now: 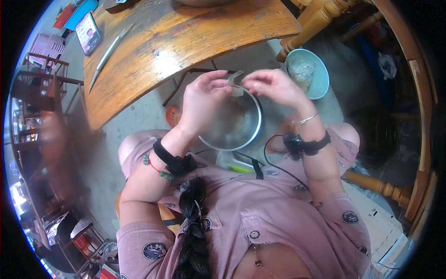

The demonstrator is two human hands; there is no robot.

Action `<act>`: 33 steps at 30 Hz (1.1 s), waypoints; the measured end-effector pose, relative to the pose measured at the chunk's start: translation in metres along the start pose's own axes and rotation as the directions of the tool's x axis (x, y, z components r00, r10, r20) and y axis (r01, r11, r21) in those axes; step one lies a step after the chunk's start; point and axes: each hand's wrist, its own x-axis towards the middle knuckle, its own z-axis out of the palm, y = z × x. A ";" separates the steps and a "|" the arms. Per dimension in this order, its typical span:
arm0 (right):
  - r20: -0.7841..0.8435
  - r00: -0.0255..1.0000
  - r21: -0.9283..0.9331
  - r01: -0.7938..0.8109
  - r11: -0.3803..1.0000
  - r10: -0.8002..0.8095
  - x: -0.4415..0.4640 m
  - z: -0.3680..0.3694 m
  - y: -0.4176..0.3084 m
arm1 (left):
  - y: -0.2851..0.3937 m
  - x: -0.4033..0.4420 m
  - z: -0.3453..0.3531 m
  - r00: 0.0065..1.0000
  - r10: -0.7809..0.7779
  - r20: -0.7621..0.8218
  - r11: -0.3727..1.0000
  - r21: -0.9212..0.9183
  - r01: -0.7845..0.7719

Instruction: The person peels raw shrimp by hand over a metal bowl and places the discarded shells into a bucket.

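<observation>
Strip (236,84) — between hands (202,95) (276,88) — held in left.

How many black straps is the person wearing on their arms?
2. One black strap is around the forearm behind the left hand; the other black strap is around the forearm behind the right hand. No others show on the arms.

Left hand (204,95) kinda blocks part of the bowl (259,123), and its insides are just a blur. Clear scrap (237,91)? Too small to tell. Text on the phone (88,33)'s unreadable too.
</observation>
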 end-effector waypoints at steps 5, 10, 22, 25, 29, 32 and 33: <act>0.057 0.998 0.090 0.007 0.996 -0.012 0.008 0.024 0.006 | -0.005 0.000 -0.001 0.994 0.108 -0.024 0.988 0.113 -0.105; -0.034 0.998 0.122 -0.041 0.992 0.045 0.006 0.028 0.005 | -0.001 -0.002 0.005 0.990 0.138 -0.012 0.972 0.195 -0.133; 0.043 0.989 0.250 -0.145 0.957 0.138 0.007 0.032 0.009 | -0.005 -0.003 0.005 0.981 0.194 0.030 0.923 0.333 -0.193; 0.049 0.993 0.288 -0.113 0.951 0.103 0.006 0.034 0.007 | -0.005 -0.003 0.006 0.982 0.185 0.029 0.936 0.298 -0.185; 0.042 0.993 0.281 -0.119 0.952 0.112 0.006 0.032 0.007 | 0.001 -0.002 0.006 0.987 0.158 0.009 0.954 0.255 -0.155; -0.091 0.991 0.234 -0.071 0.970 0.095 0.006 0.028 0.005 | 0.001 -0.001 0.004 0.991 0.134 -0.018 0.990 0.053 -0.133; -0.121 0.988 0.239 -0.062 0.969 0.094 0.007 0.022 0.007 | 0.002 0.000 0.004 0.991 0.135 -0.018 0.990 0.053 -0.134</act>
